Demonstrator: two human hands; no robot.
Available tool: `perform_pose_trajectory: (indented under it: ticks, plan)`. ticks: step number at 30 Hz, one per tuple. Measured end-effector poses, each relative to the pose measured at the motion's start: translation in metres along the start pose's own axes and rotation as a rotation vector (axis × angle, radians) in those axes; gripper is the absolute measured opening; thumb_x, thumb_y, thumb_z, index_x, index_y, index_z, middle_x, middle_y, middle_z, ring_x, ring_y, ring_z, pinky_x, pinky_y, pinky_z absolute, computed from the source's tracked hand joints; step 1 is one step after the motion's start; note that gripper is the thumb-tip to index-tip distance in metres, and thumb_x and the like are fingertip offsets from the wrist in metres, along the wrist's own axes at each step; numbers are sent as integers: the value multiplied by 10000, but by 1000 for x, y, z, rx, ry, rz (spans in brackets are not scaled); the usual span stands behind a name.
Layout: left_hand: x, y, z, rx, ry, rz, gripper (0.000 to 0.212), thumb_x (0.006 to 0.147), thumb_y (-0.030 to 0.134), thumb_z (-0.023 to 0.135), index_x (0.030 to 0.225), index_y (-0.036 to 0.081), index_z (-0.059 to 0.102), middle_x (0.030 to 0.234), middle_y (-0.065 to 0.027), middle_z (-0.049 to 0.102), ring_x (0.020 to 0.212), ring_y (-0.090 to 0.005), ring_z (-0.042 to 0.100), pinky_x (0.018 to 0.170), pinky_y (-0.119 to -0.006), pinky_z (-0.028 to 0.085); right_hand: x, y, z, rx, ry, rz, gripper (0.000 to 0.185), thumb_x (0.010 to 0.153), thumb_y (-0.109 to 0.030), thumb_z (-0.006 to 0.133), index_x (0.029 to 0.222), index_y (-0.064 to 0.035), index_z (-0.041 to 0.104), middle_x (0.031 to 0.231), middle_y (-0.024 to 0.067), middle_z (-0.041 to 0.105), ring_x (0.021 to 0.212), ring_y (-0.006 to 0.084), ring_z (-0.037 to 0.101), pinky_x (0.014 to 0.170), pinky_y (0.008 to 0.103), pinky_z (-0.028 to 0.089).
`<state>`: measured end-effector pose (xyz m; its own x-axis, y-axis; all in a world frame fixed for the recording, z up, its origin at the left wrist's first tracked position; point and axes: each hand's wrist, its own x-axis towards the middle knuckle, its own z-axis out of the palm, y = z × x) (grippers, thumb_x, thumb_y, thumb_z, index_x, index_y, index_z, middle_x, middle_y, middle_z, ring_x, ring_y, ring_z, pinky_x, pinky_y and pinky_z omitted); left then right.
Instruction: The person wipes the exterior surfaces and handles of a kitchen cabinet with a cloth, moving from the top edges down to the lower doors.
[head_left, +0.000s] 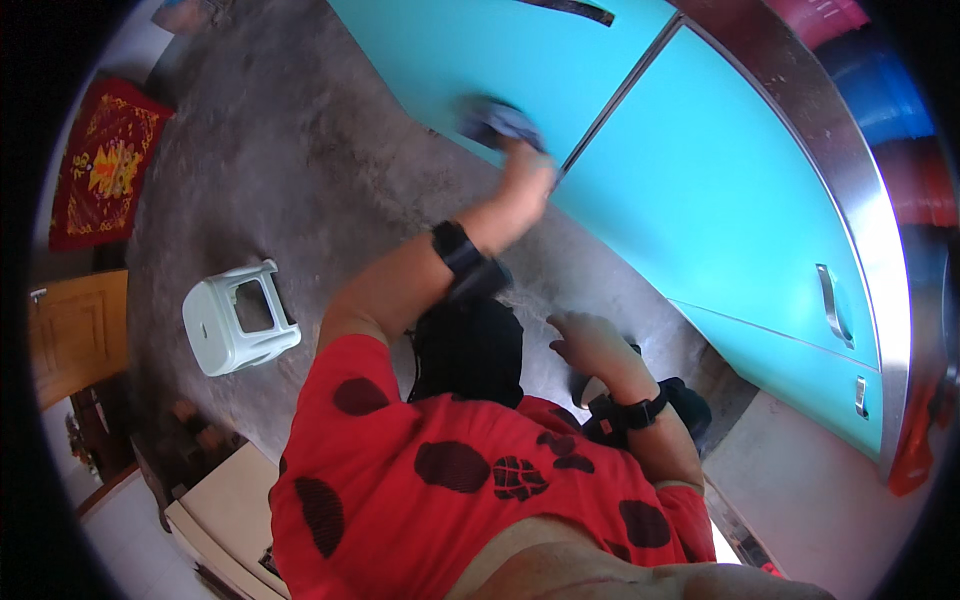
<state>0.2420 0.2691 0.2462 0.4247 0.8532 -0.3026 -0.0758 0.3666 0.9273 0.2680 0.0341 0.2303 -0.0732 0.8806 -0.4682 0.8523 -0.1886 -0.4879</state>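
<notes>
My left hand, blurred by movement, holds a grey-blue cloth against the lower part of a turquoise cabinet door. A black band circles that wrist. Lower in the view, my right hand hangs above the floor with its fingers loosely apart and nothing in them. It wears a black watch-like band and is apart from the cabinet. A second turquoise door adjoins the first, with a metal handle near its far edge.
A pale plastic stool stands on the dark concrete floor to the left. Beyond it lie a red patterned mat and a wooden door. A metal counter edge runs above the cabinet, with coloured containers on it.
</notes>
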Motion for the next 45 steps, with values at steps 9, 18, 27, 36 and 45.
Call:
perform_pose_trajectory:
  ticks: [9, 18, 27, 36, 45]
  plan:
    - [66, 52, -37, 286, 224, 877, 793, 742, -97, 477, 1452, -12, 137, 1503, -307, 49, 1393, -449, 90, 1152, -443, 71, 0, 0, 9, -6, -11, -13, 342, 809, -251, 652, 1108, -93, 598, 977, 143, 643, 914, 342, 618, 774, 442, 496]
    - [176, 54, -151, 1014, 304, 262, 185, 785, 35, 531, 910, -56, 633, 946, -243, 632, 882, -369, 612, 739, -420, 488, 16, -2, -7, 8, -8, -19, 325, 809, -236, 653, 1089, -80, 602, 945, 133, 645, 901, 330, 624, 770, 440, 501]
    - [68, -54, -46, -355, -57, -260, 215, 788, -24, 513, 998, 9, 550, 1041, -140, 570, 931, -271, 566, 762, -393, 471, 32, 3, 7, -21, -68, -3, 314, 808, -232, 657, 1073, -74, 595, 927, 145, 637, 896, 346, 619, 768, 445, 499]
    - [95, 78, -82, -482, 53, 279, 476, 839, -75, 446, 1263, 134, 385, 1158, -77, 478, 1020, -234, 517, 840, -428, 473, 39, 0, 22, -26, -59, 6, 312, 805, -255, 658, 1061, -89, 594, 941, 139, 636, 898, 344, 621, 761, 444, 501]
    - [237, -8, -249, 862, 258, 449, 392, 875, 101, 542, 1249, 2, 478, 1177, -148, 558, 1054, -310, 544, 912, -468, 412, 35, -4, 23, -67, -26, -101, 287, 796, -259, 665, 1013, -82, 604, 875, 120, 639, 850, 322, 635, 734, 432, 512]
